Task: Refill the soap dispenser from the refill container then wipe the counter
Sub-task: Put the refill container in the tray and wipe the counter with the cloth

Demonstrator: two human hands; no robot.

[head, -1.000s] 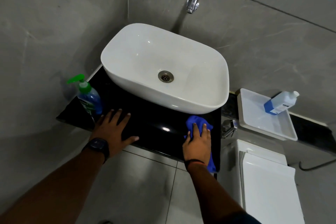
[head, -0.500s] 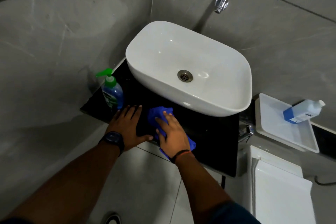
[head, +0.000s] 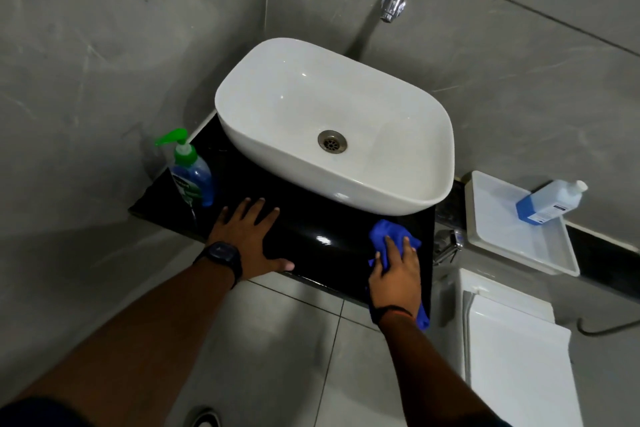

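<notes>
- The right grip (head: 394, 270) lies flat on a blue cloth (head: 388, 234). Its fingers are straight and slightly spread, pressing down rather than clenching, and none curls round the fabric.
- The cloth sits at the near right corner of the black desk (head: 318, 218). A bunched part shows beyond the fingertips on the far side, close to the basin's wall. A tail of it pokes out beside the wrist, over the desk's near edge.
- The left grip (head: 249, 239) is released as well. It rests palm down on the near left part of the desk, fingers fanned toward the far side and thumb out along the near edge. It holds nothing.
- A dark watch (head: 220, 255) sits on the left wrist.
- The soap dispenser (head: 192, 173), blue with a green pump, stands upright at the desk's left edge. It is just beside the left grip's fingertips without touching them, and well apart from the cloth.
- The refill container (head: 550, 201) is a pale bottle with a white cap and blue liquid gathered at its lower end. It lies tilted in a white tray (head: 502, 236) on a ledge to the right of the desk, well apart from both grips.
- A white basin (head: 381, 191) fills the far part of the desk.
- A chrome tap (head: 398, 0) juts from the grey tiled wall above the basin.
</notes>
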